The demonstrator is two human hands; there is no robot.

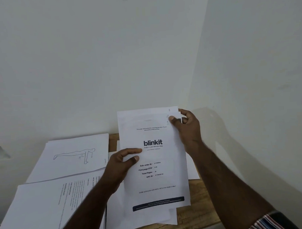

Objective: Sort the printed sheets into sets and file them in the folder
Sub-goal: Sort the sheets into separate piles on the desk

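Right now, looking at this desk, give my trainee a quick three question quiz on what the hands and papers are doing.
1. True or false: the left hand holds the blinkit cover sheet at its left edge.
2. Which handwritten numbers show at the top right corners of the held sheets? A) 1, 2, 3 B) 4, 5, 6 C) 7, 8, 9
3. Fill in: the sheet with the line drawing lies on the ____ side of the table.

Key: 1 true. 2 A, beside the right hand that pinches those corners. 3 left.
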